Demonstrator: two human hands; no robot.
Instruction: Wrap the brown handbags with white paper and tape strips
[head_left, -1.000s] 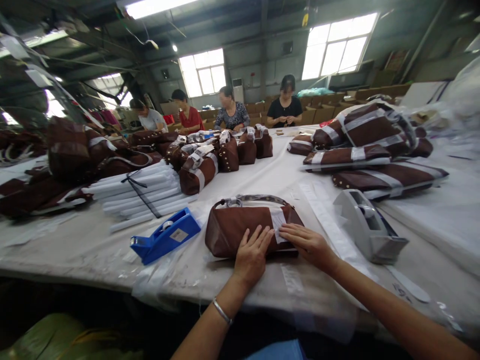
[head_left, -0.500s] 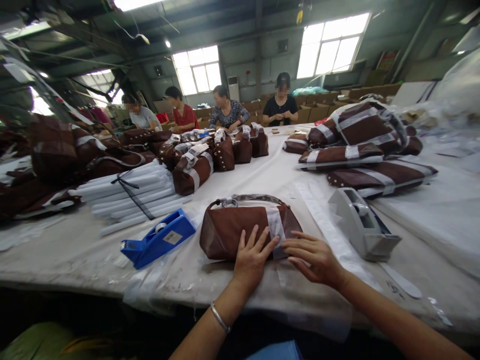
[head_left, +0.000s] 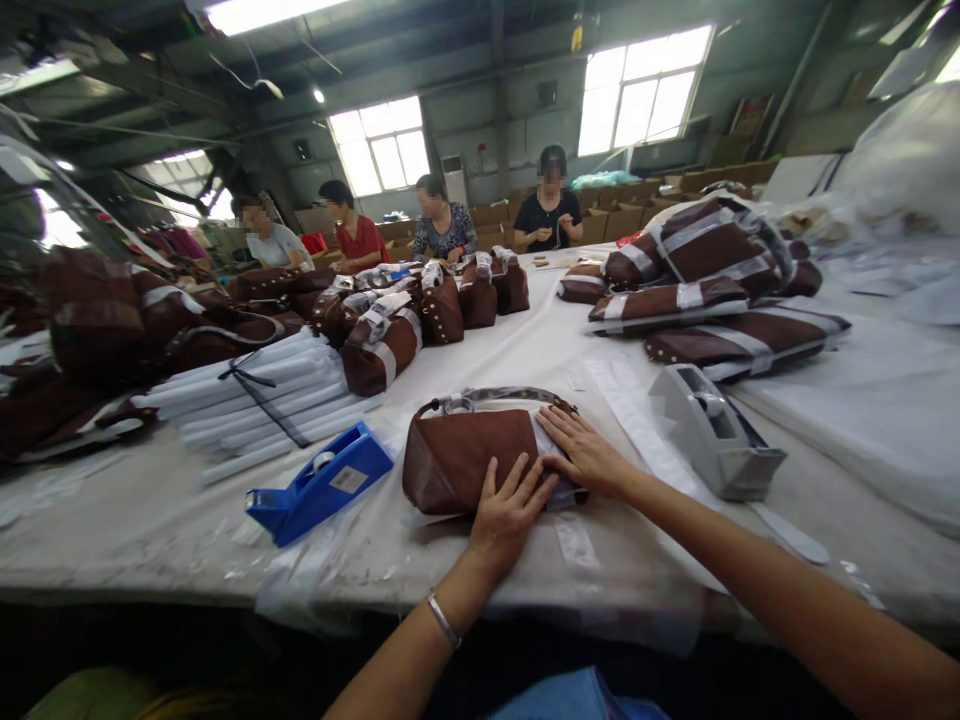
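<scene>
A brown handbag (head_left: 469,450) lies on the white-covered table in front of me, its strap wrapped in clear film along the far side. My left hand (head_left: 510,505) rests on the bag's near side with fingers spread. Over the bag's right part, my right hand (head_left: 581,445) lies flat with fingers stretched out, on the pale wrapping band around the bag. Most of that band is hidden under my hands. To the left of the bag stands a blue tape dispenser (head_left: 322,480); a grey tape dispenser (head_left: 716,435) stands to the right.
Tied white paper rolls (head_left: 259,395) lie at the left beside piled brown bags (head_left: 97,310). More wrapped bags stand farther back, and a stack of bags (head_left: 697,260) sits at the back right. Several co-workers sit across the table. A white strip (head_left: 630,420) lies near the grey dispenser.
My right hand has moved up and left, from the bag's right end onto its band. My left hand stays on the bag. The whole view has shifted slightly.
</scene>
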